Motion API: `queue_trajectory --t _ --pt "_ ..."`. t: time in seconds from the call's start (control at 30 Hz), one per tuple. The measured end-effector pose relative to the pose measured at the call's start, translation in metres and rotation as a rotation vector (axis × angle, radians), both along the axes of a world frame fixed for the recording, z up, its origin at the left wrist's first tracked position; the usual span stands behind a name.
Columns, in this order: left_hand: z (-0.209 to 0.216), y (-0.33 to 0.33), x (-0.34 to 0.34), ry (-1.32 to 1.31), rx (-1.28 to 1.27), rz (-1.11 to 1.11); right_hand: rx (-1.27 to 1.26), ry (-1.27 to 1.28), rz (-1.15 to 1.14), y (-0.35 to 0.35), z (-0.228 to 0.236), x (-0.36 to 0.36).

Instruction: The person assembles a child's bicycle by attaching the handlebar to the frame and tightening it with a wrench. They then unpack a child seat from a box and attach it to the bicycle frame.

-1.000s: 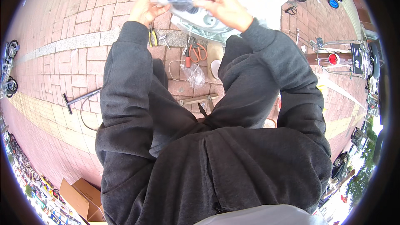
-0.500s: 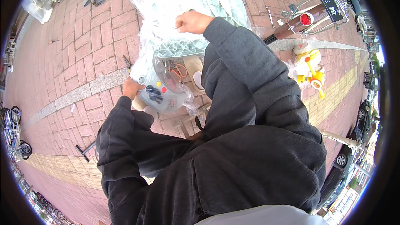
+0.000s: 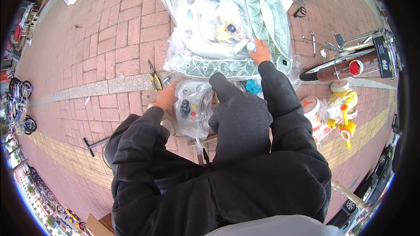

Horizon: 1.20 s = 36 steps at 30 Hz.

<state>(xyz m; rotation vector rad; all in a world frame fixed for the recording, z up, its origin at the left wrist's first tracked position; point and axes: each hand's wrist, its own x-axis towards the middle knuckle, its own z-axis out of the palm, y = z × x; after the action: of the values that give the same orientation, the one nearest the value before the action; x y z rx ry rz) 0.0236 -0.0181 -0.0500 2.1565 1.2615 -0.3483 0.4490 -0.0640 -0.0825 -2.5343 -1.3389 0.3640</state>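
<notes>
The left hand (image 3: 166, 97) is touching the bagged panel (image 3: 199, 120) by its left edge, beside the right knee (image 3: 238, 109), grip unclear; light steadying would be sparing the wrapping. The right hand's (image 3: 261, 53) fingers are grasping a whitish part (image 3: 251, 46) over the pale green frame (image 3: 210, 67).

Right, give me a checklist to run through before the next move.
1. Left hand at the bagged grey panel: ok, at its left edge.
2. Right hand gripping the small pale part: cannot tell; fingers are at it, closure unclear.
3. Panel out of its clear bag: not ok, plastic covers it.
4. Panel's underside checked: cannot tell, hidden.
5. Yellow-handled pliers within reach: ok, on the paving near the left hand.
</notes>
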Motion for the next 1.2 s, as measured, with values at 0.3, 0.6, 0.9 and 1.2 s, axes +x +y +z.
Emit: queue_trajectory --t 0.3,0.6,0.9,1.2 --pt "0.015 0.076 0.053 -0.611 0.204 0.675 0.370 0.382 -0.107 0.122 -0.039 -0.003" --pt "-0.085 0.166 0.093 -0.827 -0.243 0.922 0.891 1.383 -0.459 0.085 -0.016 0.009" --pt "-0.089 0.171 0.100 -0.904 -0.688 1.147 0.730 1.735 -0.707 -0.038 0.039 -0.023" --pt "-0.055 0.168 0.114 -1.090 -0.613 1.189 0.063 0.775 -0.333 -0.133 0.004 -0.062"
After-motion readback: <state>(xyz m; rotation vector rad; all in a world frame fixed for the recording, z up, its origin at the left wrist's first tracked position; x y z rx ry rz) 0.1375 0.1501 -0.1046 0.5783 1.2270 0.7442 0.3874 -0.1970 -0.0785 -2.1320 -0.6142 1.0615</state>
